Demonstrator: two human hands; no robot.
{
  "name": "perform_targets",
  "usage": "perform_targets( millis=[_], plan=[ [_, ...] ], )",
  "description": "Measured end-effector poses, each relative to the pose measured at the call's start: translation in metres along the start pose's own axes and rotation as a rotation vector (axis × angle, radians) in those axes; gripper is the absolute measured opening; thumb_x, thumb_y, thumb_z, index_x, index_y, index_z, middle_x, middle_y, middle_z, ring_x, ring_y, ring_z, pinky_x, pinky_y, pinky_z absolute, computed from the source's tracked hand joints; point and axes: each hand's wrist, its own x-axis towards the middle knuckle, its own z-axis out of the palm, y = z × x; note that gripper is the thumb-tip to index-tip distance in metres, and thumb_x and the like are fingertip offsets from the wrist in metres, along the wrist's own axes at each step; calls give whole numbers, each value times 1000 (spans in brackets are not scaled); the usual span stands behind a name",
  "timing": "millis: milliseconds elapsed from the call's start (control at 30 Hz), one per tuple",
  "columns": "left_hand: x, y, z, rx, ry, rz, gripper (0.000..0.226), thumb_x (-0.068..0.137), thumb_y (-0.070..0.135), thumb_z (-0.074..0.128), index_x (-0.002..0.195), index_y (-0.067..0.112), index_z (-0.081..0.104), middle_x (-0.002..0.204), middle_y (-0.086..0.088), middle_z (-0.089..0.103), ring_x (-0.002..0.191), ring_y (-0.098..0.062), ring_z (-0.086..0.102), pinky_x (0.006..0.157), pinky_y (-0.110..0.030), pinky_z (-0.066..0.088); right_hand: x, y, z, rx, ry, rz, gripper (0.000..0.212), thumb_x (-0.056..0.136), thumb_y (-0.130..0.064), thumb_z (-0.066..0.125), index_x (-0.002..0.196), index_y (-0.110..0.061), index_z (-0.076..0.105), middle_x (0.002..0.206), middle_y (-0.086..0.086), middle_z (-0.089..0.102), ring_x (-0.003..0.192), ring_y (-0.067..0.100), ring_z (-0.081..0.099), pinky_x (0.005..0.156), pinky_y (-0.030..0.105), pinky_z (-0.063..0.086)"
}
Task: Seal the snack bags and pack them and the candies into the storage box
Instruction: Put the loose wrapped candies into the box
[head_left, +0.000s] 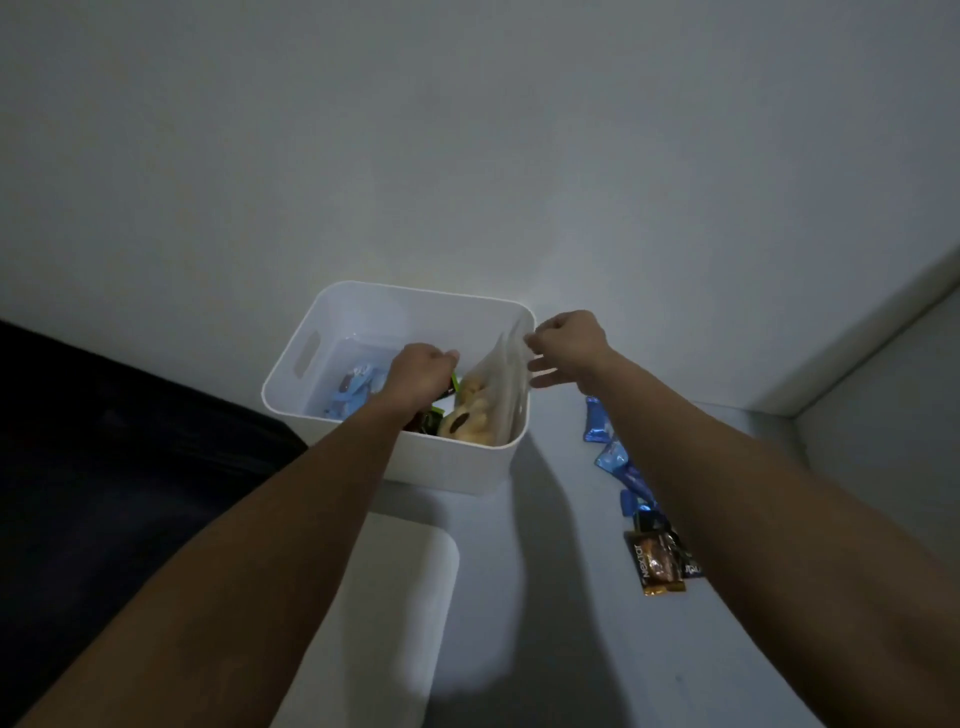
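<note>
Head cam looked down on a white storage box (457, 467) sitting on a pale table (571, 597) close to a grey wall (467, 130). Both bare forearms reached fwd over the box. Left hand (421, 374) was down inside the box, fingers curled under and mostly hidden, so whether it gripped anything couldn't be told; a bit of green wrapper (455, 382) showed just beside its knuckles. Right hand (569, 345) was at the box's right rim, thumb & forefinger pinched on the top edge of a clear snack bag (506, 384), other fingers spread loosely below. That bag stood nearly upright against the right inside wall, w/ pale yellow-brown snacks (467, 415) visible in its lower part; whether its seal was closed couldn't be told. Blue candies (353, 387) lay on the box floor toward the left, under the left forearm's far side. A slot handle (306, 353) showed in the box's left wall. Outside, on the table right of the box, a loose line of blue-wrapped candies (608, 447) ran toward the camera, partly hidden by the right forearm, ending near a brown Nextar packet (652, 564) w/ a dark wrapper (688, 566) touching it. A flat white lid (410, 571) lay on the table in front of the box, between the two arms. Dark surface (104, 467) filled the left side. Lighting was dim, so small details stayed unclear.
</note>
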Motion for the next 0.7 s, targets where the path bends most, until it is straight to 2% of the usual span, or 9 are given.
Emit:
perform_targets(
  millis=[67,167,233,300,367,400,500,600,700],
  plan=[
    [-3,13,10,-17,1,59,34,87,34,60,82,2,70,84,-22,69,82,-39,68,79,-45,58,-2,9,-21,-2,20,0,16,87,-9,66,97,3,62,95,21,64,70,26,69,57,40,61],
    [-13,38,34,9,-41,158,25,84,33,66,91,9,71,88,-15,72,84,-31,69,75,-33,56,-8,26,-52,-53,21,42,25,89,-11,65,106,7,62,98,21,64,75,26,68,64,43,61],
    [-21,55,56,-12,-73,209,28,82,29,69,102,9,70,90,-11,71,83,-29,69,71,-35,58,-13,41,-73,-108,28,84,26,88,-12,66,106,7,62,98,20,64,75,26,67,69,44,60],
    [-30,69,80,-23,-114,251,31,82,26,69,107,8,67,90,-9,70,78,-28,69,68,-36,59,-17,57,-93,-146,46,119,26,88,-13,67,105,6,63,95,19,64,70,24,65,62,40,60],
    [-36,78,103,21,-167,318,31,82,26,70,107,9,66,91,-9,70,78,-27,68,73,-35,58,-21,71,-111,-179,65,158,25,87,-13,68,102,7,64,94,19,65,68,23,64,57,36,58],
    [-39,80,115,61,-201,347,32,82,26,70,108,9,66,93,-9,70,78,-25,67,75,-31,56,-23,79,-120,-193,78,179,25,86,-12,69,101,7,65,94,20,66,71,25,65,59,38,59],
    [-49,81,149,239,-313,393,42,80,28,72,117,9,64,102,-7,69,90,-20,64,79,-23,46,-28,106,-147,-253,108,238,23,82,-12,73,95,6,68,90,23,67,74,31,66,68,48,61],
    [-55,64,183,412,-457,369,61,73,32,79,126,12,57,113,-8,64,103,-23,62,82,-26,45,-34,134,-167,-388,107,261,26,78,-14,77,96,4,68,82,16,64,78,31,66,67,47,61],
    [-65,35,215,488,-579,356,74,58,42,85,122,22,55,117,0,62,104,-19,61,86,-33,51,-37,162,-181,-558,74,280,46,74,-17,81,112,-1,62,98,12,59,87,30,64,68,44,60]
  ],
)
